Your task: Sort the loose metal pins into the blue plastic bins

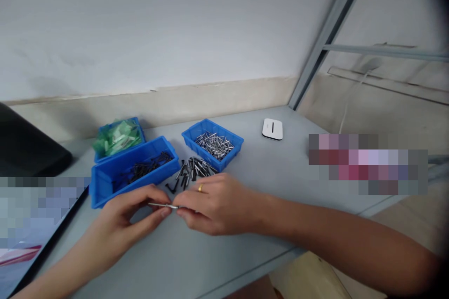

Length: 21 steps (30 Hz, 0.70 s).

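Over smooth tabletop, slender rod, shiny metal

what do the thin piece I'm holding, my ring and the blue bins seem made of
Thin piece: likely metal, given its silvery sheen. Ring: probably metal, its yellow shine suggesting gold or plating. Blue bins: apparently smooth moulded plastic, judging by uniform colour.

On the table, a bin of bags stands back left, a bin of screws before it. Right of both is a bin of pins, loose pieces before it. A gadget lies farther right.
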Available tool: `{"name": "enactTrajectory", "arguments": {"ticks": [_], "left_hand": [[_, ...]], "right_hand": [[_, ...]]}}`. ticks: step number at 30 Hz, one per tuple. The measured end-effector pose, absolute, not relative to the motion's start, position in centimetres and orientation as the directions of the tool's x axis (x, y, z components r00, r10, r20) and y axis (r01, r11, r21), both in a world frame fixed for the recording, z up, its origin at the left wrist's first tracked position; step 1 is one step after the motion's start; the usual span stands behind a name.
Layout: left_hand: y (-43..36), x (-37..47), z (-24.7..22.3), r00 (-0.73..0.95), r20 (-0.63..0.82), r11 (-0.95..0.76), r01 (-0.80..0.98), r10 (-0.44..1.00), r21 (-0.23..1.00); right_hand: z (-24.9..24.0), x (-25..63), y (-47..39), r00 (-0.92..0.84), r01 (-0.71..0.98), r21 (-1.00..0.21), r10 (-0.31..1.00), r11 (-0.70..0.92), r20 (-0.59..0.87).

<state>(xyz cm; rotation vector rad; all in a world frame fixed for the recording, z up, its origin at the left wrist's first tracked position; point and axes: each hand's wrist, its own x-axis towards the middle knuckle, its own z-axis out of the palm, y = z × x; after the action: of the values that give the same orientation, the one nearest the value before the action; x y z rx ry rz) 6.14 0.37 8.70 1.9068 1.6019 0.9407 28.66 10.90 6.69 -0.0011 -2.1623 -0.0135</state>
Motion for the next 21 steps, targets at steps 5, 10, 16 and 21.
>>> {"name": "enactTrajectory", "arguments": {"ticks": [5,10,16,21], "left_hand": [[0.3,6.1,8.1,0.045,0.160,-0.155,0.595,0.986,0.788],[0.1,6.4,7.6,0.103,0.125,-0.161,0.551,0.987,0.818],[-0.2,7.5,8.5,0.008,0.075,-0.068,0.536,0.997,0.842],[0.0,7.3,8.4,0.017,0.049,-0.049,0.581,0.999,0.812]], "right_hand": [[6.5,28.9,11.0,-0.711,0.016,0.020,-0.003,1.000,0.703],[6.1,28.9,11.1,-0.790,0.022,0.019,0.006,1.000,0.613],[6.5,29.1,10.8,-0.688,0.042,-0.027,0.049,0.999,0.724],[6.8,29.3,11.0,-0.661,0.048,0.028,0.011,0.998,0.750]]}}
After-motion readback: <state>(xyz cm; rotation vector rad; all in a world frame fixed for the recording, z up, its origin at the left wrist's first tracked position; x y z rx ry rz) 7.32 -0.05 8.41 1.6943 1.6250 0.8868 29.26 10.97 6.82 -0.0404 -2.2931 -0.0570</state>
